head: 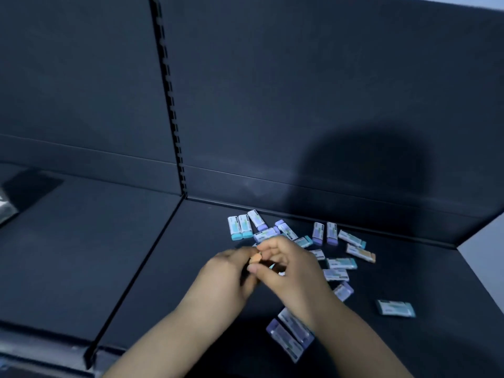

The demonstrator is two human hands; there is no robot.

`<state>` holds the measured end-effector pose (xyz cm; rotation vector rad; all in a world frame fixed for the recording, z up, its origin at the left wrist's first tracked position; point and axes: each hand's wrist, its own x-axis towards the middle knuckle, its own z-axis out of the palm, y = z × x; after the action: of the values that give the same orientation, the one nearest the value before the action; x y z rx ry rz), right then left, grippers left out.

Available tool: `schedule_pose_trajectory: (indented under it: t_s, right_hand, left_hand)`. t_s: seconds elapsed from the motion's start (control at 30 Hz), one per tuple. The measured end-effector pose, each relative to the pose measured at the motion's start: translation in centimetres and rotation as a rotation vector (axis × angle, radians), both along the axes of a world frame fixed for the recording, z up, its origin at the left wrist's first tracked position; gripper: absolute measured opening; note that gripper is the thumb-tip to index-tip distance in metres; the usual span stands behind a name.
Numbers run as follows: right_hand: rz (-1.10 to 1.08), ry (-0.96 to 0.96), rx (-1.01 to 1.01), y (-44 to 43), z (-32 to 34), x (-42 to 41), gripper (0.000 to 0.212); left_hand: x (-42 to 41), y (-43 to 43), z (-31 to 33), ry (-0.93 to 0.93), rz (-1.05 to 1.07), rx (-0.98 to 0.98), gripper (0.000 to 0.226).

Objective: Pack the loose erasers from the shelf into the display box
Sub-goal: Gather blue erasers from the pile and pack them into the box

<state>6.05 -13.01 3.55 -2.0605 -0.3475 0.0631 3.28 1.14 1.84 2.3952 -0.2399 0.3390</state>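
Note:
Several loose erasers (341,263) in white sleeves with teal, purple or orange ends lie scattered on the dark shelf (163,268). My left hand (226,279) and my right hand (286,268) meet above the pile, fingers curled. Between them they pinch an orange-ended eraser (255,260), mostly hidden by the fingers. Two purple erasers (290,335) lie side by side under my right forearm. One teal eraser (396,308) lies apart at the right. No display box is in view.
A black upright rail (170,105) with slots divides the dark back panel. A black divider strip (136,276) splits the shelf surface. A pale object (5,208) shows at the far left edge. The shelf's right end (480,274) drops off.

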Motion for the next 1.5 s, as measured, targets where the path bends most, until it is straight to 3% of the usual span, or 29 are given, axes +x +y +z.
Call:
schedule_pose_trajectory:
  t_s: [0.13, 0.2, 0.27, 0.4, 0.57, 0.73, 0.87, 1.1, 1.17, 1.27, 1.43, 1.5]
  right_hand:
    - [0.053, 0.000, -0.051, 1.5, -0.9, 0.0, 0.028]
    - [0.078, -0.031, -0.134, 1.4, -1.5, 0.3, 0.027]
    - [0.027, -0.074, -0.237, 0.6, -2.0, 1.3, 0.026]
    - [-0.209, -0.085, -0.306, -2.8, -2.4, 4.1, 0.023]
    - [-0.460, -0.047, -0.596, -9.3, -3.4, 7.2, 0.032]
    - [-0.502, 0.049, -0.760, -12.9, -4.6, 8.9, 0.040]
    - [-0.523, 0.075, -0.776, -13.4, -4.6, 9.3, 0.024]
    - [-0.488, 0.026, -1.001, -13.1, -4.3, 8.9, 0.021]
    - [-0.515, -0.006, -0.853, -12.6, -3.7, 8.3, 0.021]
    - [-0.527, -0.004, -0.417, -10.9, -2.0, 6.9, 0.015]
    - [-0.396, 0.313, 0.388, -6.8, 0.9, 3.9, 0.016]
    - [-0.336, 0.366, 0.496, -5.8, 1.0, 3.0, 0.028]
  left_hand:
    - [0.0, 1.3, 0.0, 0.116, 0.095, -0.132, 0.038]
    - [0.3, 2.0, -0.8, 0.166, 0.124, -0.144, 0.030]
    - [0.6, 2.6, -1.5, 0.233, 0.148, -0.075, 0.023]
    - [1.1, 3.1, -2.4, 0.327, 0.116, 0.121, 0.032]
    - [1.7, 2.7, -2.4, 0.290, 0.042, 0.290, 0.036]
    - [2.0, 2.4, -2.2, 0.282, -0.069, 0.381, 0.069]
    - [2.3, 2.2, -1.9, 0.268, -0.109, 0.423, 0.051]
    - [2.6, 1.2, -2.1, 0.220, -0.105, 0.480, 0.040]
    - [2.7, 1.1, -2.2, 0.237, -0.114, 0.478, 0.038]
    - [2.9, 1.0, -2.3, 0.266, -0.129, 0.421, 0.033]
    - [2.7, 1.4, -1.8, 0.258, -0.131, 0.443, 0.024]
    - [2.4, 1.7, -1.6, 0.265, -0.122, 0.461, 0.021]
